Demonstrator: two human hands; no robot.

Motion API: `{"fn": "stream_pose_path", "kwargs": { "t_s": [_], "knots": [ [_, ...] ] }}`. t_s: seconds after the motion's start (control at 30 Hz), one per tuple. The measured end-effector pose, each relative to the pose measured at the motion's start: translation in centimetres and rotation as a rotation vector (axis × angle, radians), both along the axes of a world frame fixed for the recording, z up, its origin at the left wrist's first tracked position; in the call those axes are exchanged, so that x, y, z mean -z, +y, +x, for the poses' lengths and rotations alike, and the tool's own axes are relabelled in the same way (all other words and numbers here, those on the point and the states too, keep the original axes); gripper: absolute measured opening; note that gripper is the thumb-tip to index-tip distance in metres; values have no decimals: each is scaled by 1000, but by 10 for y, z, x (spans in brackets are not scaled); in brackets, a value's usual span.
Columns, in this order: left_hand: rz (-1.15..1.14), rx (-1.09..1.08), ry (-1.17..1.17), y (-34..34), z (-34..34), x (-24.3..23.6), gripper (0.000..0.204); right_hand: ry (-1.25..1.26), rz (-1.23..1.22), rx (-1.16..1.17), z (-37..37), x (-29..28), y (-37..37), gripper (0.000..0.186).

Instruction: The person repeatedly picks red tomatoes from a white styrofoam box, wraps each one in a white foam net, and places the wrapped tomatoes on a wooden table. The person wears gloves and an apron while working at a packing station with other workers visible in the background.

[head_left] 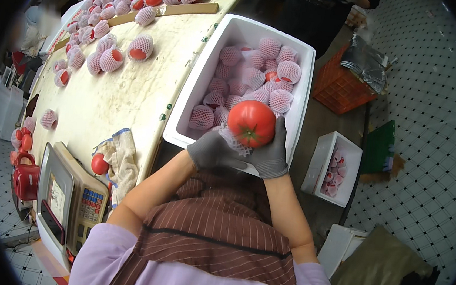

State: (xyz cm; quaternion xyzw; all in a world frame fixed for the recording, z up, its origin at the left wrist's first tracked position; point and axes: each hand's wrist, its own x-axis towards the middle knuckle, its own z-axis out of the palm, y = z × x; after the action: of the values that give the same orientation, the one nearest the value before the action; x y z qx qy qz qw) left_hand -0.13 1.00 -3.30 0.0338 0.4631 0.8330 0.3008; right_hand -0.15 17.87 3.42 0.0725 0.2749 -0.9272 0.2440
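A large red tomato (252,122), its green calyx toward me, is held over the near end of a white foam box (178,121). My right hand (271,156), in a grey glove, grips the tomato from its right and near side, thumb up along it. My left hand (214,150), also gloved, is closed at the lower left of the tomato on a pale foam net sleeve (233,141). Its fingertips are partly hidden. Inside the box lie several tomatoes in pink foam nets (280,100), some red skin showing.
On the table at left are many netted tomatoes (140,47) behind a wooden strip (166,11), a scale (91,204), a cloth glove (123,158) and a bare tomato (99,164). To the right stand a smaller foam box (315,169) and an orange crate (344,85). Another person (304,19) stands beyond.
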Motion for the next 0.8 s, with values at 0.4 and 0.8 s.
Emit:
{"fn": "stream_pose_path", "kwargs": {
  "t_s": [0.4, 0.8],
  "knots": [
    [-537, -806, 662, 7, -11, -61, 10, 425, 473, 15, -17, 19, 10, 57],
    [-790, -276, 1168, -30, -22, -77, 100, 453, 764, -76, -18, 40, -13, 64]
  ]
}}
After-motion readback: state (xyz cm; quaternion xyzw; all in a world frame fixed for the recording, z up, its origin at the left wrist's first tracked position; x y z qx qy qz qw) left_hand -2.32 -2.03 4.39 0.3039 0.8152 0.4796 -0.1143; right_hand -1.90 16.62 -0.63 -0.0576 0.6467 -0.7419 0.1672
